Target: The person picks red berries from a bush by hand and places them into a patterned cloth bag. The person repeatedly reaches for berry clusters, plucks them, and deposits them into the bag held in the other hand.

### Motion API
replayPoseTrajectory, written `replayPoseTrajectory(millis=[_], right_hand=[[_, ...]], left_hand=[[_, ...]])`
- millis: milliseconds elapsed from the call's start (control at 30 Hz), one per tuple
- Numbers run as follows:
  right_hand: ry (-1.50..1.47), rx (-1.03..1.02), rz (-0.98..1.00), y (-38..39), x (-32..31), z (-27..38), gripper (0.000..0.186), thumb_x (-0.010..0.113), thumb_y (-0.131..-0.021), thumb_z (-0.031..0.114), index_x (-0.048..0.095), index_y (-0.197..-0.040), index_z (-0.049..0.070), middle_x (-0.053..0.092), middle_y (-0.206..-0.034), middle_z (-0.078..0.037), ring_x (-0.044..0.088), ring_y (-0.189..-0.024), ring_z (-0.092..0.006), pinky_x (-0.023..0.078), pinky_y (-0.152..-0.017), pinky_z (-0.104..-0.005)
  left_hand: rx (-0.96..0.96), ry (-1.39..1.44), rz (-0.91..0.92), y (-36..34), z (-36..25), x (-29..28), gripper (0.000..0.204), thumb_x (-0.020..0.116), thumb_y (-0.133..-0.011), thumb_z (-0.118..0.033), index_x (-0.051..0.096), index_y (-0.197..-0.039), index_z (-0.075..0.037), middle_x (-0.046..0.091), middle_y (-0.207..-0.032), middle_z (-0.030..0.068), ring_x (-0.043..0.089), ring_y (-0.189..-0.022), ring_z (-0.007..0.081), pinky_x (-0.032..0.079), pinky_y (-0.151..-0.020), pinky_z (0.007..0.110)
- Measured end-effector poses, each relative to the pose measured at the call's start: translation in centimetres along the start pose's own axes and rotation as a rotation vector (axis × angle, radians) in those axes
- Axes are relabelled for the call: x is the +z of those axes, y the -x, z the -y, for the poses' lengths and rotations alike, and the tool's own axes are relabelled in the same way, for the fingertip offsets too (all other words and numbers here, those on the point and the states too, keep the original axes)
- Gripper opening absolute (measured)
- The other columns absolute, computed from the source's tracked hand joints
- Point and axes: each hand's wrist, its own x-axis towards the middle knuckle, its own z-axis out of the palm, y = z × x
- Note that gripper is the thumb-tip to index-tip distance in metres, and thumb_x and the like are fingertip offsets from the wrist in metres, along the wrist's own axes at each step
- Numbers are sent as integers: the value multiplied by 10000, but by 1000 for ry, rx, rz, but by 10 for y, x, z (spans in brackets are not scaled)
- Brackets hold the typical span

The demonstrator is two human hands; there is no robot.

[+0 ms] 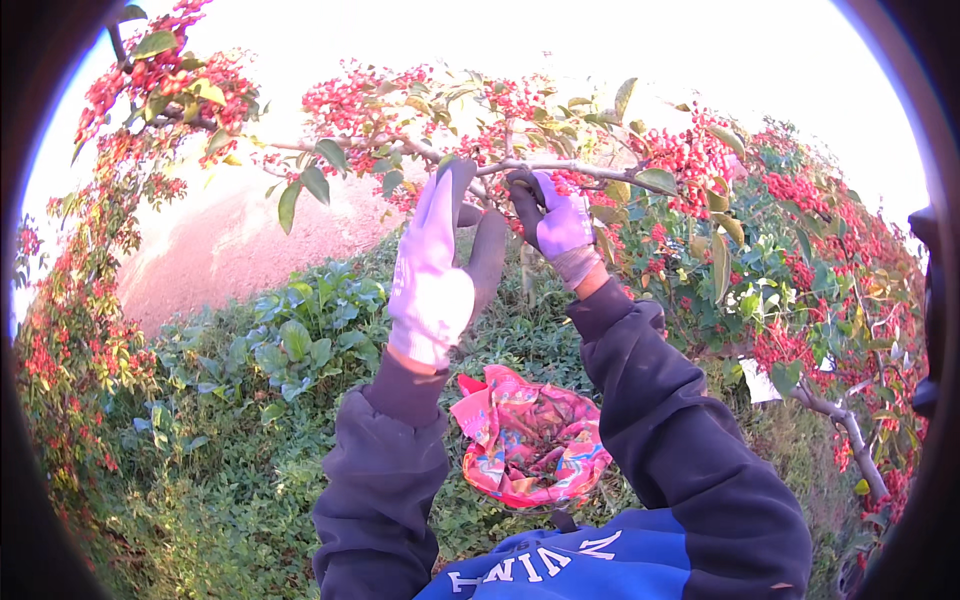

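Both my hands wear pale purple gloves with dark fingertips and are raised to a branch (560, 166) hung with clusters of small red berries (690, 155). My left hand (440, 265) is just under the branch, fingers stretched upward and the thumb apart, with nothing visible in it. My right hand (552, 213) is beside it, its fingers curled in close below the branch next to some berries; what they hold, if anything, is hidden. Below my hands a pink patterned cloth bag (490, 450) gapes at waist height, with dark bits inside that I cannot make out.
More berry-laden branches stand at the left (100, 290) and right, where a bare grey limb (845, 425) slants down. Broad-leaved green plants (300, 345) and low weeds cover the ground. A pinkish earth slope (260, 255) lies beyond. A white scrap (760, 382) shows among the right-hand foliage.
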Motion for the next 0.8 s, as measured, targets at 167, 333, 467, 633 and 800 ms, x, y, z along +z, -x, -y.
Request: replayPoseTrajectory(millis=[167, 333, 467, 633, 800], right_hand=[[-273, 129, -265, 2, -1, -4, 121, 576, -837, 25, 607, -954, 36, 637, -842, -93, 612, -732, -199, 471, -682, -295], [370, 303, 7, 35, -22, -10, 243, 548, -821, 15, 608, -1054, 48, 644, -969, -115, 607, -893, -252, 464, -815, -319], [40, 334, -156, 80, -39, 3, 231, 525, -852, 32, 594, -1073, 30, 639, -974, -110, 603, -887, -223, 470, -802, -312], [-161, 376, -404, 112, -84, 33, 224, 496, -892, 54, 575, -1096, 7, 632, -979, -103, 599, -880, -186, 477, -787, -302], [-167, -70, -620, 93, -141, 91, 234, 493, -913, 76, 556, -1118, -17, 630, -988, -130, 604, -903, -206, 482, -791, -327]], left_hand=[[-203, 118, 102, -34, -2, 26, 461, 619, -800, -36, 479, -1233, 33, 583, -1083, 148, 585, -725, 181, 478, -720, 304], [-36, -4, 71, -27, 17, 31, 392, 634, -795, -57, 540, -1172, -2, 584, -1029, 119, 573, -711, 180, 473, -727, 292], [-110, 3, 34, -3, 35, 21, 301, 619, -811, -19, 570, -1105, 21, 550, -1062, 122, 597, -821, 182, 476, -757, 294], [21, -34, -64, 22, 54, 8, 335, 566, -706, 78, 567, -1041, 57, 561, -1037, 138, 598, -910, 237, 461, -834, 299], [-31, 6, -42, 38, 67, 5, 307, 594, -712, 87, 574, -1017, 50, 554, -1076, 165, 601, -927, 250, 475, -827, 307]])
